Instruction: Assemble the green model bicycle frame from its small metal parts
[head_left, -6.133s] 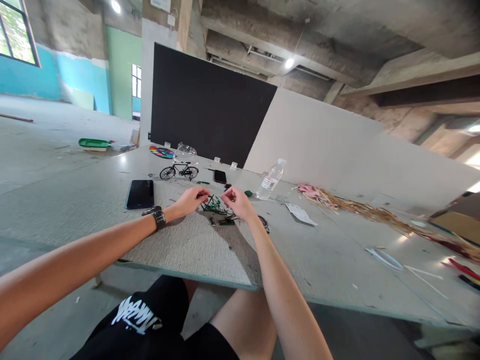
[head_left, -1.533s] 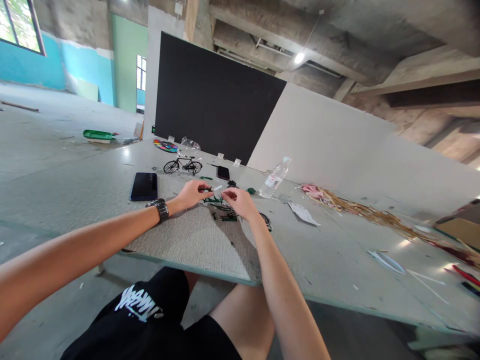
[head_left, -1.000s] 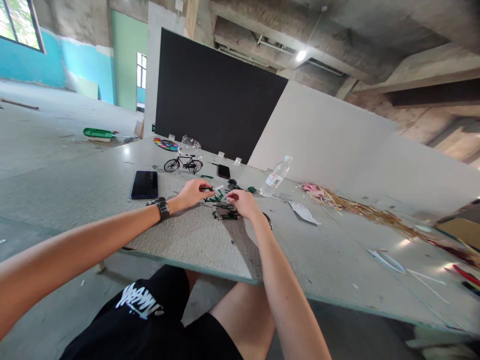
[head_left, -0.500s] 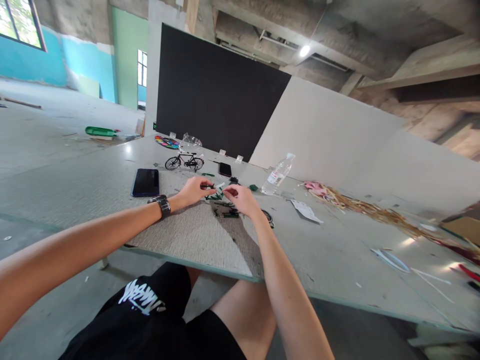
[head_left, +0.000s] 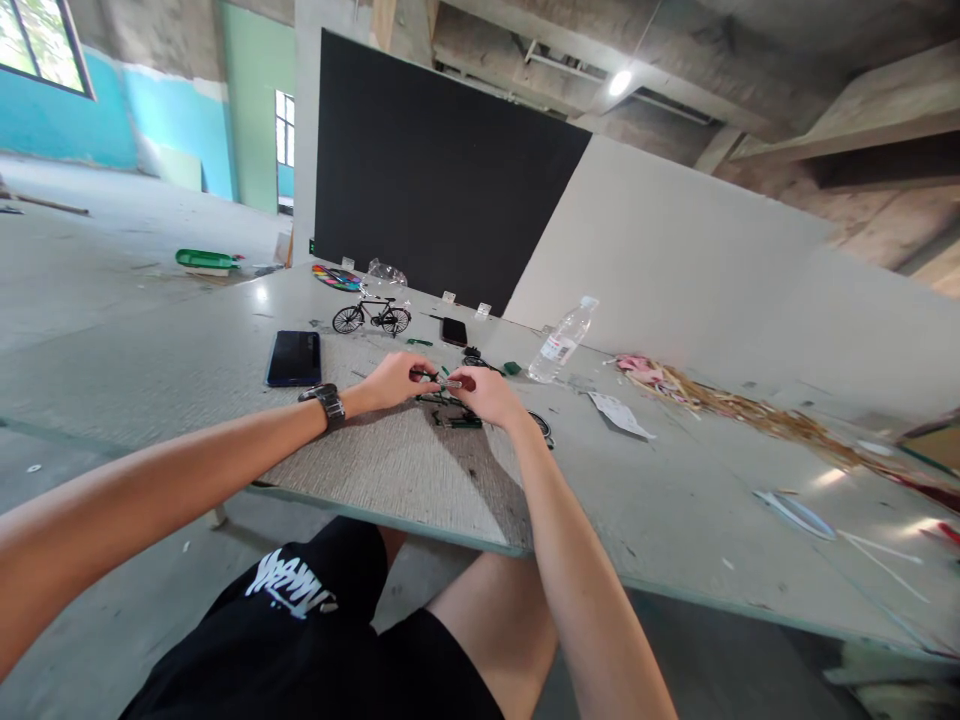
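My left hand (head_left: 399, 380), with a black watch on its wrist, is closed in a pinch on a dark green model bicycle frame (head_left: 432, 398). Fingers hide much of the frame. Right beside it, my right hand (head_left: 487, 394) pinches a small silvery part (head_left: 450, 384) that meets the frame between the fingertips; its exact kind is too small to tell. Below the hands, loose dark green parts (head_left: 457, 421) lie on the table. A small spoked wheel (head_left: 541, 430) shows partly behind my right wrist. Farther back, a black model bicycle (head_left: 373, 316) stands upright.
A large dark phone (head_left: 294, 358) lies left of my hands, a smaller phone (head_left: 454, 331) behind them. A water bottle (head_left: 562, 342) stands tilted in view to the right, near a paper sheet (head_left: 619, 415). Straw-like strips (head_left: 720, 408) run along the table's (head_left: 675, 520) back right.
My hands have come closer together, and the silvery part now sits between both sets of fingertips. The green frame is more hidden than before. The view has shifted slightly.
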